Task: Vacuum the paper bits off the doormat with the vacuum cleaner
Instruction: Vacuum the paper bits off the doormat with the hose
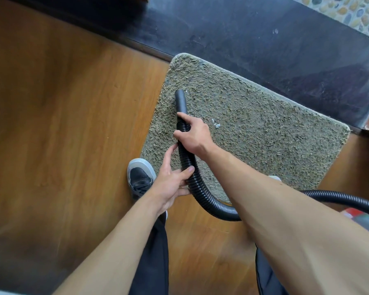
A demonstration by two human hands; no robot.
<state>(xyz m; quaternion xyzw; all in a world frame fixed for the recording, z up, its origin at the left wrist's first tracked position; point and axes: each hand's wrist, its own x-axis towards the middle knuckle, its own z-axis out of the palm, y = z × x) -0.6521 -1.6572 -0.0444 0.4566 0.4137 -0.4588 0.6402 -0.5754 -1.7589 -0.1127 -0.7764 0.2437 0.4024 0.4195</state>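
A shaggy grey-green doormat [254, 124] lies on the wooden floor against a dark stone step. The black ribbed vacuum hose [202, 195] curves in from the right, and its smooth nozzle [180, 101] points at the mat's far left part. My right hand [195, 136] grips the hose just behind the nozzle. My left hand [172, 184] holds the hose lower down, thumb over it. Small white paper bits [216, 124] lie on the mat right of my right hand, and one tiny bit [186, 91] sits beside the nozzle tip.
My left shoe [141, 177] stands on the wood floor [62, 124] at the mat's near left corner. The dark stone step [264, 43] runs along the mat's far side, pebble paving [349, 11] beyond it. Part of the vacuum body [364, 220] shows at the right edge.
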